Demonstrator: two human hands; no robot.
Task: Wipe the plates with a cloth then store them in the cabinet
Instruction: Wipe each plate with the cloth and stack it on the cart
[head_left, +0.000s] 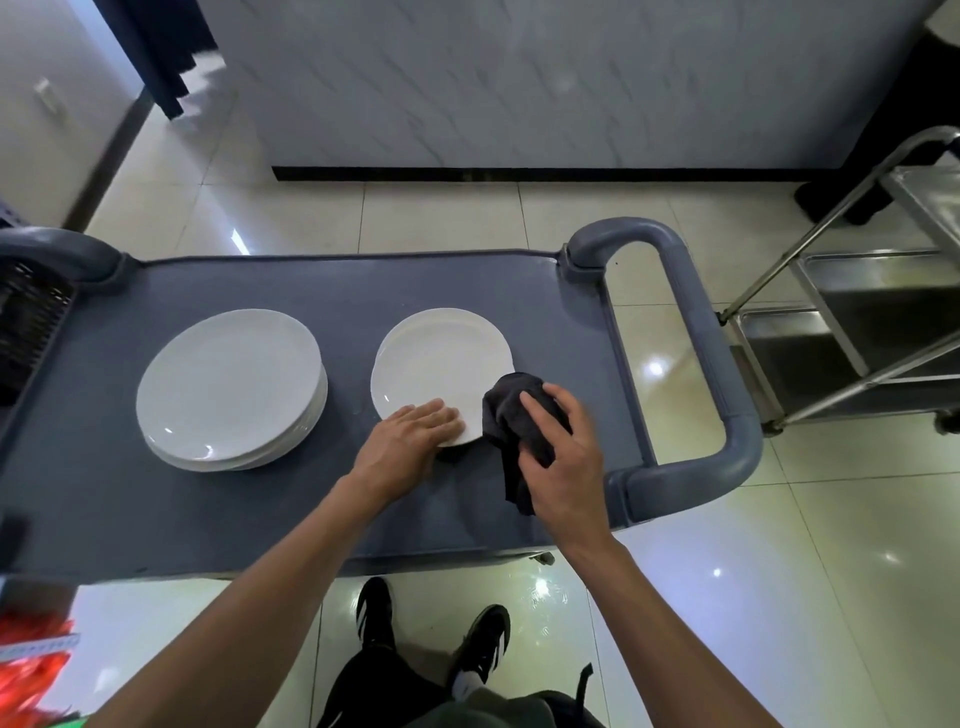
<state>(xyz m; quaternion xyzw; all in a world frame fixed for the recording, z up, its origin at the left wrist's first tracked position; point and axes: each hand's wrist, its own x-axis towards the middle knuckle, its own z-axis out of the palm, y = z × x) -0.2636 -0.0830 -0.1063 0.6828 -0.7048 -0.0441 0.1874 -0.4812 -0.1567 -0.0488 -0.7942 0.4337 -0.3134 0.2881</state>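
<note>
From the head camera, a grey plastic cart (260, 519) stands on a shiny tiled floor (779, 597). Two lots of white plates sit on its top. On the left is a stack of plates (228, 387). Just to the right of it, but not touching, is a single plate (441, 358), or maybe a small pile; it is hard to tell.

The left hand (410, 436) lies flat with its fingers straight, pressing on the near edge of the single plate to keep it from sliding. The right hand (561, 457) has its fingers curled round a dark cloth (514, 421). The cloth sits bunched on the near right edge of that plate, and one end hangs down onto the cart.

The job looks like it is in the wiping part. No cabinet can be seen here, so storing is not yet done.

To wipe well, I think the flat hand should keep pressing down so the plate does not spin or slip. The cloth hand should go round in circles over the whole top, and along the rim too. The plate is close to the cart's edge, so a hard push could knock it off.

A steel trolley (857, 312) stands to the right. Something red (31, 670) is at the bottom left. I can read no writing anywhere. The shoes (483, 644) have white stripes, but no name shows.
</note>
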